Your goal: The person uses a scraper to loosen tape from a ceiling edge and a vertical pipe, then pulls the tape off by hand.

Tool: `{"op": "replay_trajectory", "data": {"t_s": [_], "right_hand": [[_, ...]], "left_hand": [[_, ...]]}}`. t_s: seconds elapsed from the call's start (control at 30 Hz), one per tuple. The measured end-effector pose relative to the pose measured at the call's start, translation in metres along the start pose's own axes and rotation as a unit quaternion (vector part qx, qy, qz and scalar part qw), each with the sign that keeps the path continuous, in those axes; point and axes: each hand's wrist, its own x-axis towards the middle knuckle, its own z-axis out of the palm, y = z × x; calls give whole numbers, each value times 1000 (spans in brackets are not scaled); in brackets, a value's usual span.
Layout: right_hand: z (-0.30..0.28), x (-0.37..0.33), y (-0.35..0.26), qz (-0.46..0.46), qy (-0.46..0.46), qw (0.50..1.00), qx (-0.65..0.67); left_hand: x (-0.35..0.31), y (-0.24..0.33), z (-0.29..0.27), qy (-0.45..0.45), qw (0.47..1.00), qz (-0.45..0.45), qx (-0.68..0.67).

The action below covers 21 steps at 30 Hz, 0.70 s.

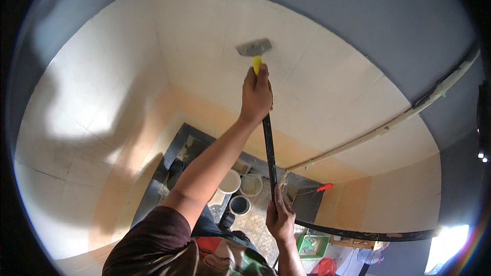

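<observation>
Lengthwise, the scraper (267,133) points forward, slightly left.

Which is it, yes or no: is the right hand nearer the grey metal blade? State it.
No, the left hand is nearer; the right hand grips the long black pole lower down.

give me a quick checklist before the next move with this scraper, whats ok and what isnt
1. Left hand closed around the scraper by its yellow neck: ok.
2. Right hand gripping lower down on the black handle: ok.
3. Blade touching the cream wall: cannot tell; contact doesn't show clearly.
4. Blade clear of the wall-mounted pipe: ok, they are well apart.
5. Footing free of obstacles: not ok, I'd say; a round bucket stands right by the dark shoe.
</observation>
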Motion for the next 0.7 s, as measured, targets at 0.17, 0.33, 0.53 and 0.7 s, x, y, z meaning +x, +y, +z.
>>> {"op": "replay_trajectory", "data": {"t_s": [0.17, 0.33, 0.53, 0.7], "right_hand": [[-8, -17, 5, 51, -32, 998, -3], [-3, 2, 8, 7, -4, 1000, 14], [-11, -8, -2, 50, -32, 997, 53], [5, -14, -4, 31, -6, 997, 73]], "left_hand": [[-15, -30, 2, 3, 999, -33, 24], [1, -10, 0, 14, 998, 9, 63], [-8, -15, -6, 34, 995, -23, 86], [-8, -9, -11, 22, 993, -46, 107]]}}
